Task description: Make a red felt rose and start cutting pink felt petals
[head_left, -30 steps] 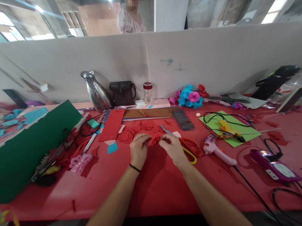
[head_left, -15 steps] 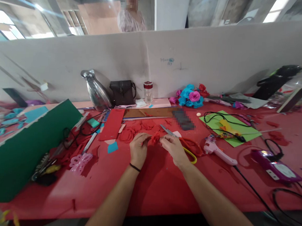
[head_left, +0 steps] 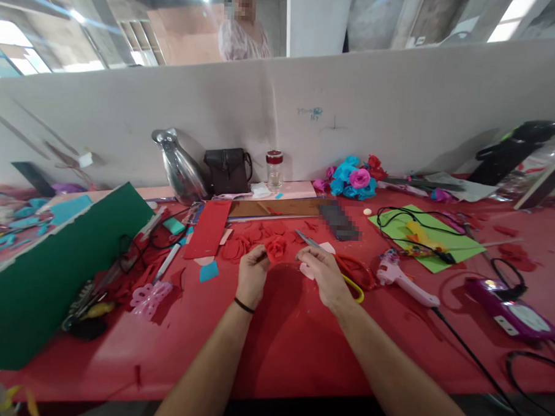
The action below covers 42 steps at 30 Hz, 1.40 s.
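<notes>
My left hand (head_left: 252, 273) pinches the lower left edge of a red paper flower (head_left: 276, 248) just above the table. My right hand (head_left: 321, 272) is a little to the right of the flower, apart from it. Its fingers are curled, with thumb and forefinger together; whether something small is between them is hidden. Scissors (head_left: 307, 237) lie behind and partly under my right hand. Loose red petals (head_left: 235, 249) lie beyond my left hand. A pale pink scrap (head_left: 306, 271) lies beside the right fingers.
A pink glue gun (head_left: 407, 281) lies to the right, its cord running to the front edge. Beyond it are a green sheet (head_left: 410, 220) and a purple power box (head_left: 507, 310). A green board (head_left: 63, 272) stands left. Flask (head_left: 178, 167), jar (head_left: 274, 171) and finished flowers (head_left: 352, 176) line the back.
My right hand's fingers have come away from the red flower, leaving a gap. The flower now sits closer to my left fingers and shows more fully.
</notes>
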Each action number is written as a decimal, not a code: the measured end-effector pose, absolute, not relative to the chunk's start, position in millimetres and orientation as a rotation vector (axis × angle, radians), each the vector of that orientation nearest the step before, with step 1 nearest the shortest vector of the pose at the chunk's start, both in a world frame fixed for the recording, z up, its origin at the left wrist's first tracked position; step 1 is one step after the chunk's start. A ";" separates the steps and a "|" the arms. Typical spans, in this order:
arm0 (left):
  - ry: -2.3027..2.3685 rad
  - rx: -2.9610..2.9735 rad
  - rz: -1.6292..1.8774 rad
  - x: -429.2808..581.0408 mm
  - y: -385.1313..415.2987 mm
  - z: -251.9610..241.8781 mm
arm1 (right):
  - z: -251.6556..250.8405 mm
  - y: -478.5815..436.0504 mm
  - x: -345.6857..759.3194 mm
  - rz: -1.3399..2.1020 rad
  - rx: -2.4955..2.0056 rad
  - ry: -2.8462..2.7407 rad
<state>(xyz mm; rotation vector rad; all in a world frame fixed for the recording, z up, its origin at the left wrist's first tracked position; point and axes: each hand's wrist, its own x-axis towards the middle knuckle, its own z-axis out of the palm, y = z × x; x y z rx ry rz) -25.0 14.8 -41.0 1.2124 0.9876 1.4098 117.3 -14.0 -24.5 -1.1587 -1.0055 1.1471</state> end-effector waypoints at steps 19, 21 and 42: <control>0.904 1.063 1.248 -20.8 9.3 -33.3 | -18.2 -18.1 114.0 1.127 -1.087 -1.080; 0.932 1.100 1.253 -21.7 9.7 -33.4 | -18.6 -18.3 115.5 1.047 -1.074 -1.108; 1.127 1.658 1.325 -31.2 22.1 -49.7 | -18.1 -19.4 118.6 0.361 -1.349 -1.438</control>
